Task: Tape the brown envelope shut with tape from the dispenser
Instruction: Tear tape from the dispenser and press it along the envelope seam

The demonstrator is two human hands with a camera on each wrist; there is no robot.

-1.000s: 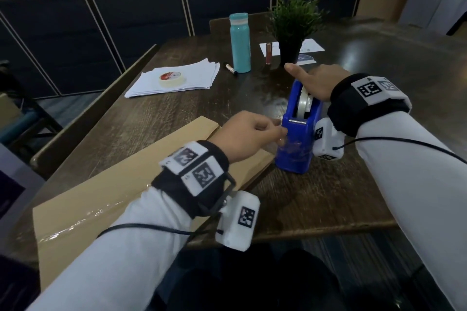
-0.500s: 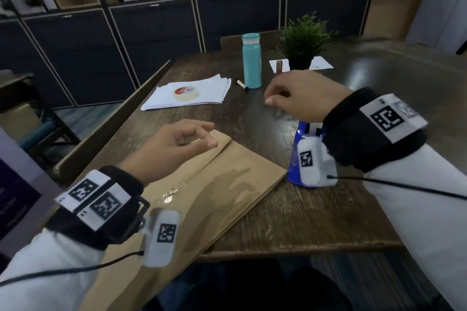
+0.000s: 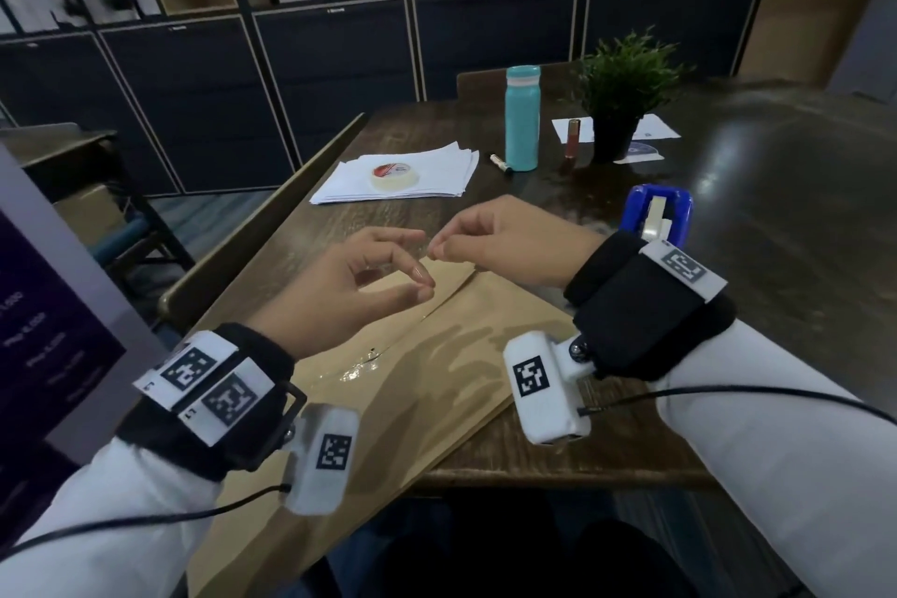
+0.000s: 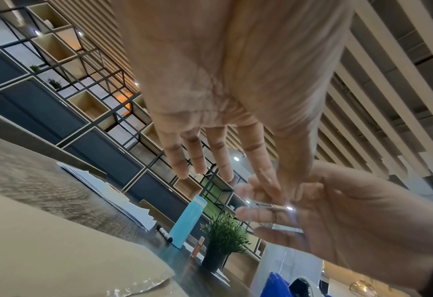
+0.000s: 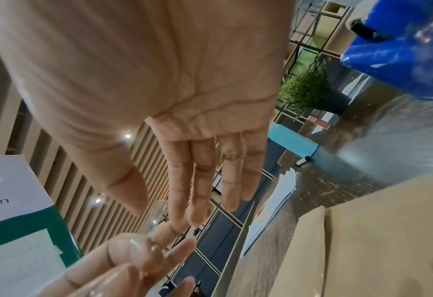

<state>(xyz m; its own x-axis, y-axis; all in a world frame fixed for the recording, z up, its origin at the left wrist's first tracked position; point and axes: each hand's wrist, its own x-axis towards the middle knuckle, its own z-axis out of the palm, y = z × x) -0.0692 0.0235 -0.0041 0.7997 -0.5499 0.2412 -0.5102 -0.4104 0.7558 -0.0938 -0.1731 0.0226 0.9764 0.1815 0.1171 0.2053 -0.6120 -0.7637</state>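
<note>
We find the brown envelope point(image 3: 388, 384) flat on the near edge of the table point(image 3: 776, 219), its flap toward the far end. The left hand point(image 3: 340, 291) and the right hand point(image 3: 505, 243) meet just above the flap, thumb and forefinger of each pinched on a clear tape strip, barely visible. We judge the strip light, limp and sticky: hold it by its ends, taut. The dispenser point(image 3: 657, 214) stands to the far right.

White-green board point(image 5: 19, 211), right wrist view: "er", "Win" readable. Purple panel point(image 3: 43, 330) text blurred.
</note>
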